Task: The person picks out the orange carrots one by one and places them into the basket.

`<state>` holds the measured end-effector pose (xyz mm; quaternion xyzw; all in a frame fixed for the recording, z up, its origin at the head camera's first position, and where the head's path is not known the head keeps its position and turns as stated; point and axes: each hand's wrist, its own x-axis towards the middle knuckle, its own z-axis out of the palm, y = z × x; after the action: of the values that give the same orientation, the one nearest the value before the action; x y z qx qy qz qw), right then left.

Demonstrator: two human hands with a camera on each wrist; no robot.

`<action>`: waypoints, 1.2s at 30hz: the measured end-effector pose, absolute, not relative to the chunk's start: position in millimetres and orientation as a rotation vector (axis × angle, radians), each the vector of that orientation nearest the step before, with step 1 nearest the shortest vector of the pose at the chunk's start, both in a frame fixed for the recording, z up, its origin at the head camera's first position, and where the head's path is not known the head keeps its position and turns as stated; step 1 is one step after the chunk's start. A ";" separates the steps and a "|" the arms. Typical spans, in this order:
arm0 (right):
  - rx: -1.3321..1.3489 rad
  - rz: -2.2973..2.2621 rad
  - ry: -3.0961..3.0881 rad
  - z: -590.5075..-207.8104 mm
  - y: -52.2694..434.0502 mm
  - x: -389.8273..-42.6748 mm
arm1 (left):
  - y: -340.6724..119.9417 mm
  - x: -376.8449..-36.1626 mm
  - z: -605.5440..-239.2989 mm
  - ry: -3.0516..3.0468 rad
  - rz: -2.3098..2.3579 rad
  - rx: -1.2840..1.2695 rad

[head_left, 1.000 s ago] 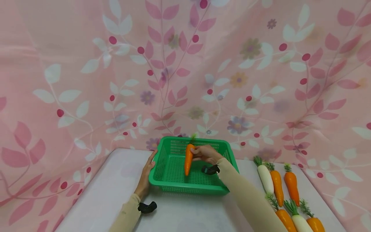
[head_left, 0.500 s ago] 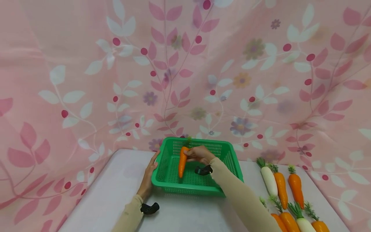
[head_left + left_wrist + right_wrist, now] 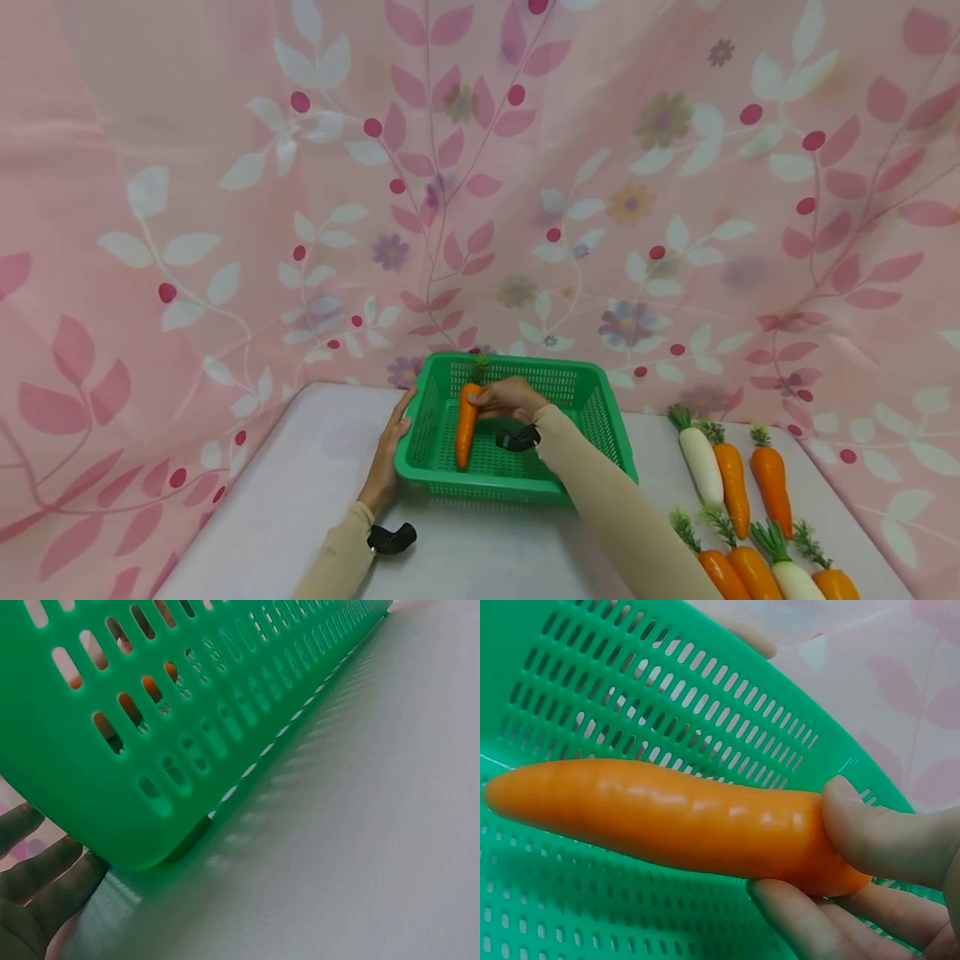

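Note:
In the head view a green plastic basket (image 3: pixel 495 483) with slotted walls stands at the back of the table. Inside it my right hand (image 3: pixel 510 397) grips an orange carrot (image 3: pixel 466 429) near its leafy top, the tip pointing toward me. The right wrist view shows the thumb and fingers around the thick end of the carrot (image 3: pixel 667 817), low over the basket floor; whether it touches the floor I cannot tell. Against the basket's left outer side lies my left hand (image 3: pixel 387 458). Its fingers (image 3: pixel 64 885) look straight in the left wrist view, touching the basket near a corner.
To the right, a white radish (image 3: pixel 701 462) and carrots (image 3: pixel 771 487) lie on the white table (image 3: pixel 487 550). Several more vegetables, among them another radish (image 3: pixel 795 579), sit nearer the front. A pink floral cloth (image 3: pixel 480 208) hangs behind the table.
My right hand has moved left and slightly down with the carrot, lower into the basket. The left hand stays at the basket's side. The head view has shifted slightly.

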<state>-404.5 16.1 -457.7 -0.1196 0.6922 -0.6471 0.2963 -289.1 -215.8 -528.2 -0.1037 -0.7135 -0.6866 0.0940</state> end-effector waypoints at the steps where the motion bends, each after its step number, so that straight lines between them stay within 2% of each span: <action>1: -0.326 -1.717 1.846 -456.9 15.9 -403.8 | -215.7 -291.0 -530.8 -2.124 -2.029 -0.304; 16: -0.251 -1.724 1.840 -460.6 12.3 -410.2 | -207.7 -295.0 -535.4 -2.122 -2.012 -0.305; 25: -0.273 -1.690 1.876 -463.6 15.1 -413.5 | -199.2 -288.2 -524.0 -2.129 -2.024 -0.346; 30: -0.289 -1.675 1.879 -463.2 13.0 -414.2 | -195.4 -277.1 -505.3 -2.141 -2.064 -0.360; 36: -0.268 -1.649 1.885 -464.3 10.5 -417.2 | -190.8 -278.2 -504.3 -2.175 -2.057 -0.353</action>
<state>-417.2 10.5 -464.3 -0.1013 0.7123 -0.6232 0.3066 -278.2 -190.8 -504.3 -0.1170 -0.7201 -0.6809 0.0637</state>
